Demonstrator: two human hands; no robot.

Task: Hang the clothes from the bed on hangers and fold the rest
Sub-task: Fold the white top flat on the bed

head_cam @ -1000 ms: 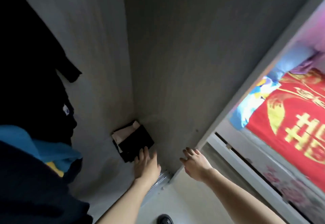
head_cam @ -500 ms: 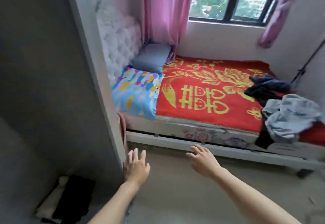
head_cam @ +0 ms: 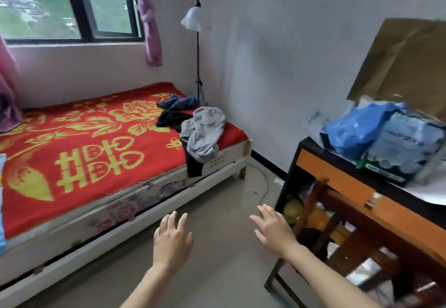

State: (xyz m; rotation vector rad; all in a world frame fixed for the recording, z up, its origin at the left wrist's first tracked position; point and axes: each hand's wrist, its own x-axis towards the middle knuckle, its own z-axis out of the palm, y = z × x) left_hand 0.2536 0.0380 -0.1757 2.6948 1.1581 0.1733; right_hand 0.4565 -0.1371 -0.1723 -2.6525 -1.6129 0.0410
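A bed (head_cam: 101,213) with a red and yellow blanket fills the left of the head view. At its far right corner lies a heap of clothes: a grey garment (head_cam: 204,133), a black one (head_cam: 172,120) that hangs over the edge, and a dark blue one (head_cam: 181,102) behind. My left hand (head_cam: 172,240) and my right hand (head_cam: 272,229) are stretched out over the floor in front of the bed, both empty with fingers spread, well short of the clothes.
A black and orange desk (head_cam: 337,179) stands at the right with blue plastic bags (head_cam: 357,131) and a cardboard flap (head_cam: 405,61) on top; a wooden chair (head_cam: 337,230) is under it. A floor lamp (head_cam: 198,42) stands in the corner. Bare floor (head_cam: 217,211) runs between bed and desk.
The view has swung right from the wardrobe to the bed's foot end and the desk. My left hand has left the folded black clothes in the wardrobe. Both hands stay empty.
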